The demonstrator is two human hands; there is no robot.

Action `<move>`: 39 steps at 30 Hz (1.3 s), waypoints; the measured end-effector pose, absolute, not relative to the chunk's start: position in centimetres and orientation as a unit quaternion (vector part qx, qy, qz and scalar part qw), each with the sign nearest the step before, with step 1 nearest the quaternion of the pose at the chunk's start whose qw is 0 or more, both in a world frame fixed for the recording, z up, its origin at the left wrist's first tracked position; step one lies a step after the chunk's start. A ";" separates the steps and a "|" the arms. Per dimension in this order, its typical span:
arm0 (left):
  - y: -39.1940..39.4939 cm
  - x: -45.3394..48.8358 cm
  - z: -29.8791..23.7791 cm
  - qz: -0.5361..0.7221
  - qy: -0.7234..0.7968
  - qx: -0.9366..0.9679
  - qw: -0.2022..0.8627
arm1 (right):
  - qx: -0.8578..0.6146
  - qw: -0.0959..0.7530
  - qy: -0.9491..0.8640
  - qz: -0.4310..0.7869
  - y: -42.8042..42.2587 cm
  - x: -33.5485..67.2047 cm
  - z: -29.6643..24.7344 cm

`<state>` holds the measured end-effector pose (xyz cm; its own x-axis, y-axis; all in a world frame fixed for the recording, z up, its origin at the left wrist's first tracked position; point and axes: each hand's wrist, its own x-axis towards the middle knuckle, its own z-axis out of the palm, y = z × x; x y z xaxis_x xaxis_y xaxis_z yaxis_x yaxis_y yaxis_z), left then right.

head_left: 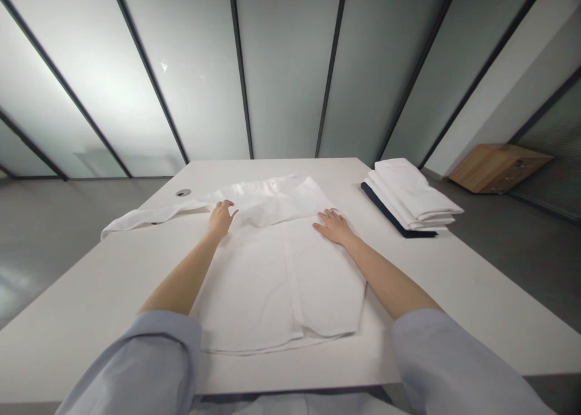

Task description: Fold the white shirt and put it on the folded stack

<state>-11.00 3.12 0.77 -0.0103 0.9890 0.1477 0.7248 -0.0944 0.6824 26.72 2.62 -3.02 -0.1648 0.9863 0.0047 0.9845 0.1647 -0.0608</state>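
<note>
A white shirt (pixel 254 282) lies on the white table, its hem toward me and a front placket running down its middle. One sleeve (pixel 149 218) stretches out to the left, while the upper part is bunched toward the far side. My left hand (pixel 221 217) is at the shirt's left edge near the base of that sleeve, thumb and fingers apart. My right hand (pixel 334 225) rests on the right side of the shirt with its fingers spread flat on the cloth. The collar and the other sleeve cannot be made out.
A stack of folded white garments (pixel 408 191) sits on a dark board or cloth (pixel 385 215) at the table's right edge. A round cable hole (pixel 183 192) is at the far left. Beyond the table (pixel 476 318) are frosted glass panels and a wooden cabinet (pixel 497 168).
</note>
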 end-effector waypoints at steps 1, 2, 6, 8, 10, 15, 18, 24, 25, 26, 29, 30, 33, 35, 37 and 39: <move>2.8 -11.1 0.9 0.305 0.630 0.691 0.181 | -0.646 0.022 -0.763 0.019 2.6 26.7 -3.0; 2.4 -11.1 0.9 0.288 0.611 0.716 0.176 | -0.646 0.022 -0.763 0.017 2.6 26.7 -3.0; 0.9 -9.9 0.4 0.154 0.528 0.813 0.190 | -0.660 0.016 -0.751 0.010 2.7 26.5 -3.1; 0.7 -9.1 0.0 0.138 0.536 0.817 0.161 | -0.668 0.013 -0.744 0.010 2.6 26.5 -3.1; 1.0 -8.8 0.0 0.185 0.564 0.784 0.180 | -0.672 0.013 -0.740 0.013 2.7 26.6 -3.1; 2.7 -11.8 1.9 0.406 0.577 0.567 0.424 | -0.687 0.021 -0.726 0.013 3.1 27.9 -3.6; 3.5 -14.8 2.9 0.371 0.634 0.521 0.434 | -0.667 0.078 -0.740 0.010 3.6 30.0 -3.6; 3.6 -14.0 2.2 0.191 0.683 0.704 0.044 | -0.757 0.168 -0.631 -0.041 3.8 34.7 -2.3; 3.4 -13.0 1.7 0.165 0.660 0.732 0.024 | -0.771 0.154 -0.617 -0.033 3.7 35.0 -2.0; 3.2 -11.9 1.0 0.141 0.642 0.754 0.015 | -0.778 0.143 -0.612 -0.010 3.7 35.1 -1.7; 2.6 -8.9 -0.9 0.074 0.624 0.778 0.011 | -0.757 0.164 -0.614 0.151 3.1 35.0 -0.6; 2.5 -8.2 -1.4 0.056 0.627 0.777 0.011 | -0.738 0.185 -0.612 0.218 2.7 34.9 -0.2; 2.4 -7.1 -2.3 0.019 0.643 0.766 0.011 | -0.660 0.226 -0.599 0.392 0.7 35.0 0.7; 2.7 -7.1 -2.3 0.010 0.645 0.764 0.011 | -0.629 0.201 -0.595 0.459 -1.3 35.3 1.2; 3.2 -7.4 -2.1 0.006 0.643 0.766 0.013 | -0.618 0.162 -0.601 0.481 -3.4 35.6 1.6; 3.9 -7.8 -2.0 0.004 0.639 0.769 0.016 | -0.599 0.135 -0.621 0.487 -5.4 35.8 1.9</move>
<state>-7.77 3.86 -2.03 0.1822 0.9831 -0.0153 0.9829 -0.1817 0.0300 35.75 -5.41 1.87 -0.2458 0.8754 -0.4162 0.6122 -0.1927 -0.7669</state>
